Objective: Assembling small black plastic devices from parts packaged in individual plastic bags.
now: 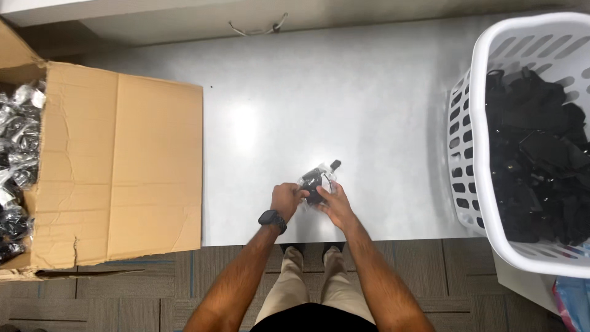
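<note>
Both hands on one small bag (318,183) at the near table edge, centre. Left hand (287,200) curled, fingertips pinching the bag's 9 o'clock edge; watch (272,219) on that wrist. Right hand (335,205) half open, fingers spread over the 5 o'clock side, thumb pressing on top. Clear plastic, black part inside, black tip poking out at 1 o'clock. Opposed grip from two sides, probably to pull the film apart or steady it; bag low over the table (344,92), contact with the surface unclear.

Outward: cardboard box (117,166) at 9 o'clock, flap folded flat toward the table, mouth open at far left, packed with more clear-bagged black parts (15,160). Looks like supply, flap down for easy reach. White basket (485,154) at 3 o'clock, overhanging the table's right edge, heaped with loose black parts (534,160), no plastic visible there. Both containers well apart from the hands, one per side, work zone between.

Loose cable (258,29) at 12 o'clock beyond the far edge. Shoes (310,255) under the table edge at 6 o'clock, carpet tiles below.
</note>
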